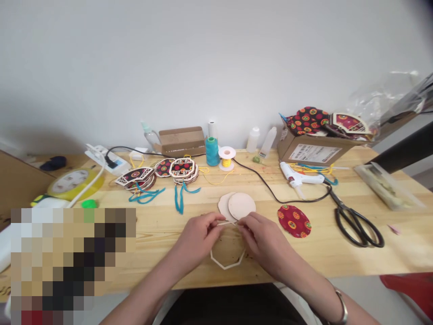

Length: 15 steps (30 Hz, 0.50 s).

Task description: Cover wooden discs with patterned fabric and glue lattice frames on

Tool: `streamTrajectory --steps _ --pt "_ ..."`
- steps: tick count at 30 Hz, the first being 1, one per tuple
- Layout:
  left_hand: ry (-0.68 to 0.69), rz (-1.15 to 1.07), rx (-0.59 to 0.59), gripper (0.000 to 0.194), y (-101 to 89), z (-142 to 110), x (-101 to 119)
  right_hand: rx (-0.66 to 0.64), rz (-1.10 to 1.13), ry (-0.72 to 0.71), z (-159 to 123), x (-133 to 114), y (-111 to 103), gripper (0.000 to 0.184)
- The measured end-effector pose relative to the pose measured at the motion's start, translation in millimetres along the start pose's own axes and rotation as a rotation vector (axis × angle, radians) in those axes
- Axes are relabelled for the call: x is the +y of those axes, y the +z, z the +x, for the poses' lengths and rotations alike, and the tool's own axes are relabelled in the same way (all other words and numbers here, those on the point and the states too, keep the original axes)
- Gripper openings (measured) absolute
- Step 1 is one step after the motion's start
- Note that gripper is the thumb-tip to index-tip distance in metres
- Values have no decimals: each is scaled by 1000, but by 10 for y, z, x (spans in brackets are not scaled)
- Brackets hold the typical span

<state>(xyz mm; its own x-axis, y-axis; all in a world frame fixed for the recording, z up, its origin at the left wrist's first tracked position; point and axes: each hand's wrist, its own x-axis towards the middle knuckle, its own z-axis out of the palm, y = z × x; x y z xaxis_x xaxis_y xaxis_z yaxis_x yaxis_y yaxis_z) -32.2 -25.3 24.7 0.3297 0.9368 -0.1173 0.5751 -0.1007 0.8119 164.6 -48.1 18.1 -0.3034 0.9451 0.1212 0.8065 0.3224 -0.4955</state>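
A thin pale octagonal frame point(225, 267) is held at the front of the table. My left hand point(204, 231) pinches its upper left part between thumb and fingers. On the other side my right hand point(260, 233) pinches the upper right part, its fingertips close to those of the left. Parts of the frame's sides are hidden behind my hands. Just beyond the fingertips lie a pale round disc point(242, 206) and, partly under it, a pale scalloped piece point(223, 205). To the right of my right hand rests a red patterned fabric piece point(294, 221).
Black-handled scissors point(359, 225) and a white glue gun point(297, 175) with a black cord lie right. Decorated ornaments point(182, 169) with blue ribbons, a teal thread cone point(212, 152) and a yellow cord spool point(227, 158) stand behind. A cardboard box point(313, 151) is back right; tape point(76, 183) is left.
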Motion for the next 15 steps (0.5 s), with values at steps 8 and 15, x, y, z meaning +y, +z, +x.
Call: streamTrajectory --steps 8,15 --pt "-51 219 222 26 -373 41 -233 50 -157 -64 271 285 2 68" --pt "-101 498 196 33 -332 135 -349 71 -184 -58 270 288 18 61"
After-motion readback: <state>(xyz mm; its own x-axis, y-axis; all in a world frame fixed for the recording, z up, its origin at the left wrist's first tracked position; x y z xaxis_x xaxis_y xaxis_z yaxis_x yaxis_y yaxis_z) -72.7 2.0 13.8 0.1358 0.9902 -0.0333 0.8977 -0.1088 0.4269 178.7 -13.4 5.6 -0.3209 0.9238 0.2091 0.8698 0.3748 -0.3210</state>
